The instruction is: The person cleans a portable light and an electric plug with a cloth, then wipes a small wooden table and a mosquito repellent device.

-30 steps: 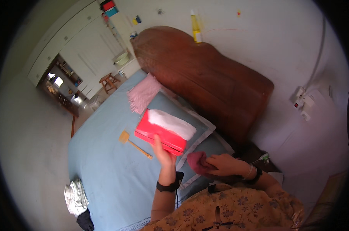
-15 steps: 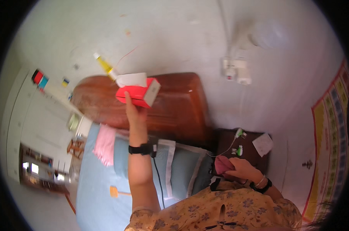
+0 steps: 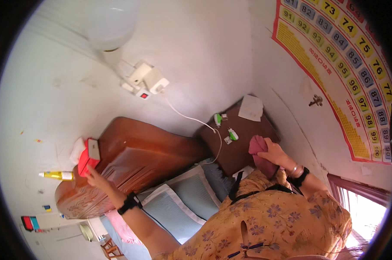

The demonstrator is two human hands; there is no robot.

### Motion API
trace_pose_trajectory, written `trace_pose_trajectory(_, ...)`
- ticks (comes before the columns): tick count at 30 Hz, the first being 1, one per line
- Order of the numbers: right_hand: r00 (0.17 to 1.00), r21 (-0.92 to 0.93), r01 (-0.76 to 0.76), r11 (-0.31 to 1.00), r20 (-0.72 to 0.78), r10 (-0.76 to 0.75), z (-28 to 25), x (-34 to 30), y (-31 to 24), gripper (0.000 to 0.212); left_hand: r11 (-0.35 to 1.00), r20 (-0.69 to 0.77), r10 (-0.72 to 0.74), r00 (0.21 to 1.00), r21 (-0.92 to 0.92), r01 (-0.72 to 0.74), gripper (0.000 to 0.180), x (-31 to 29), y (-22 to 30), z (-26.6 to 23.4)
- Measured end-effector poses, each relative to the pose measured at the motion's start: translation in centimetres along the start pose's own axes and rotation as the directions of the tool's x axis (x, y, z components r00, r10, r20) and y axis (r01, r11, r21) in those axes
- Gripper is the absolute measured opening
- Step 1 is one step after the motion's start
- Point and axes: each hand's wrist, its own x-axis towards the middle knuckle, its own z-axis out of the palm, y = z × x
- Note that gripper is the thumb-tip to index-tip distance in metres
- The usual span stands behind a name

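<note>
My left hand (image 3: 101,182) reaches out to a red tissue box (image 3: 84,161) with white tissue standing out of it. The thumb lies on the box, and the other fingers are partly hidden. The box is at the top edge of the brown wooden headboard (image 3: 150,151); whether it rests there I cannot tell. Beside it, a yellow bottle (image 3: 59,175) with a white cap juts up from that edge. My right hand (image 3: 276,154) is closed on a crumpled maroon cloth (image 3: 261,151), near my body and in front of the dark bedside table (image 3: 222,149).
White-and-green plug-in devices (image 3: 233,134) and a paper sheet (image 3: 251,108) lie on the bedside table. A white cable (image 3: 187,116) hangs from the wall socket (image 3: 146,80). Blue pillows (image 3: 174,203) lie below the headboard. A number chart (image 3: 338,65) covers the right wall.
The view has swung right, showing more of the chart and a bright window. My left hand and the tissue box are farther left in the picture. The right hand keeps the cloth.
</note>
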Motion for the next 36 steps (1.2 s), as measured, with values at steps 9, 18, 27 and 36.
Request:
trace_pose_trajectory(9, 0.998, 0.034, -0.052, 0.998, 0.02, 0.052, 4.8, 9.2, 5.6, 0.059, 0.992, 0.582, -0.111, 0.806, 0.014, 0.126, 0.021, -23.6, -4.9, -3.3)
trace_pose_trajectory(18, 0.999, -0.117, -0.041, 0.992, -0.038, 0.036, 9.0, 19.4, 9.4, 0.049, 0.852, 0.934, -0.354, 0.038, 0.305, 0.426, 0.031, -42.0, -4.7, -7.4)
trace_pose_trajectory(27, 0.975, -0.29, -0.133, 0.948, -0.208, 0.073, 10.1, 28.2, 13.9, 0.069, 0.751, 0.81, -0.587, -0.01, 0.548, 0.367, 0.033, -45.1, -4.8, -9.2)
trace_pose_trajectory(36, 0.957, -0.607, -0.231, 0.761, -0.281, 0.066, 10.8, 33.2, 19.5, 0.056, 0.726, 0.783, -0.616, -0.081, 0.606, 0.325, 0.033, -47.0, -4.0, -9.7)
